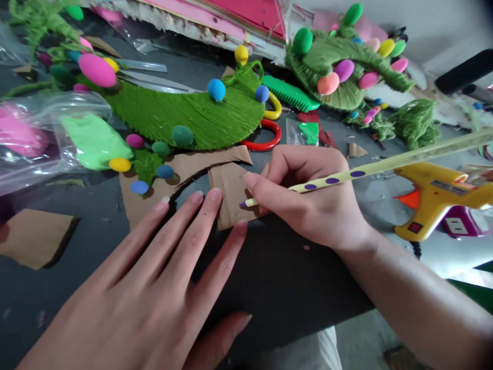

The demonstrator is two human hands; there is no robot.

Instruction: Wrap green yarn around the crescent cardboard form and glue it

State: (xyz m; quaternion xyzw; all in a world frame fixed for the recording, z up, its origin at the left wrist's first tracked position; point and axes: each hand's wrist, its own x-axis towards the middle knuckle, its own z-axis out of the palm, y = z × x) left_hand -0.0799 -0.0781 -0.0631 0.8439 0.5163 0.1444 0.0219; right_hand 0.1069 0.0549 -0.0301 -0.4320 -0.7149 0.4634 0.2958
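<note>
My right hand (311,195) grips a pale yellow pencil (348,176) with purple dots. Its purple tip rests on or just over a small piece of cardboard (231,187), partly hidden under that hand. My left hand (173,272) lies spread with the palm down, its fingertips at the left and lower edges of the same piece. Behind the fingertips is a larger cardboard offcut (185,167) with a curved cut edge. Beyond it lies a green yarn-wrapped crescent (185,113) with coloured balls on it.
A yellow glue gun (431,195) lies at the right. Scissors with a red handle (265,136) and a green comb (290,93) sit behind my right hand. Bags of clay (88,139) and a cardboard scrap (36,239) are at the left. The table's front edge runs below.
</note>
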